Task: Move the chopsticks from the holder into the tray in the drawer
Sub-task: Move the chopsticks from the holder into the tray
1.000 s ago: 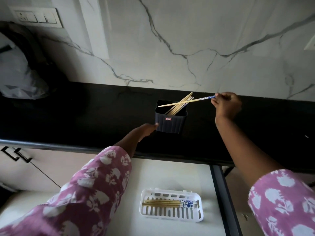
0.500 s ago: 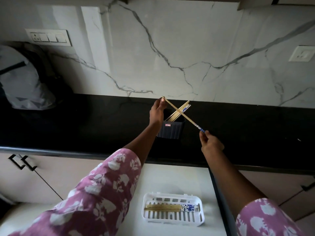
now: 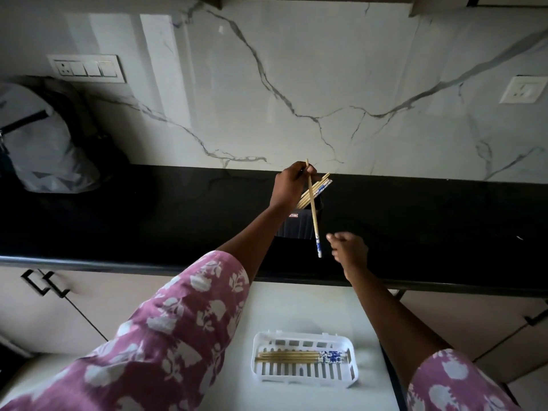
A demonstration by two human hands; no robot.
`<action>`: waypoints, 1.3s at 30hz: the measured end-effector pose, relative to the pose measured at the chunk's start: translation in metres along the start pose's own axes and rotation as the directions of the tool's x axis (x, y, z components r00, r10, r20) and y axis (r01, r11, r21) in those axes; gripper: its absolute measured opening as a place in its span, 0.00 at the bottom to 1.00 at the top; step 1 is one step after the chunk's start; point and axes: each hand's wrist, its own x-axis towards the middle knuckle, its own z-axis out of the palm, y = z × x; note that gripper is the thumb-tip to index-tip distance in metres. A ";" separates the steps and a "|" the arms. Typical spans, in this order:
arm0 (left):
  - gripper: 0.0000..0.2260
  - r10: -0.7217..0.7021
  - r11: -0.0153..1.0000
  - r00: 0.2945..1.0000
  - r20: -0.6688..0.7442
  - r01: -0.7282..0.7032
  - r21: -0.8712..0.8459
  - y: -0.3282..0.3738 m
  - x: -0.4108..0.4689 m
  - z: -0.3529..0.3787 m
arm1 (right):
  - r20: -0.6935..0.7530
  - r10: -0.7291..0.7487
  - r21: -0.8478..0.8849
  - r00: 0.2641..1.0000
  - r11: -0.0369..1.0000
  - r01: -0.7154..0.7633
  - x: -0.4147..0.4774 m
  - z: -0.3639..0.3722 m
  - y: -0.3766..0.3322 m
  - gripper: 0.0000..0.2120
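Pinched near its plain top end by the left hand, a single chopstick hangs almost upright in front of the holder, blue-patterned tip down. Nearest to me, the white tray sits in the open drawer with a row of chopsticks already lying flat in it, blue ends to the right. Further in, the right hand hovers just right of the hanging tip, fingers loosely curled and holding nothing. Beyond it the dark holder stands on the black counter, with the leftover chopsticks leaning out to the right. By my reckoning the job is partly done. This stick has yet to go down to the tray, and a handful remain to be moved. A grey backpack slumps against the marble wall at far left.
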 end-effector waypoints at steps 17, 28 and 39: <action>0.22 -0.377 0.708 0.924 0.067 0.240 0.664 -0.131 -0.018 -0.032 | 0.158 -0.294 -0.194 0.943 0.927 0.322 -0.004 0.030 0.034 0.07; 0.35 -0.754 0.388 0.652 0.080 0.342 0.856 -0.223 -0.056 -0.052 | 0.554 -0.001 -0.461 0.832 0.832 0.309 -0.027 0.041 0.143 0.06; 0.39 -0.811 0.331 0.575 0.111 0.294 0.897 -0.222 -0.046 -0.051 | 0.751 0.168 -0.654 0.638 0.324 0.684 -0.057 0.061 0.199 0.08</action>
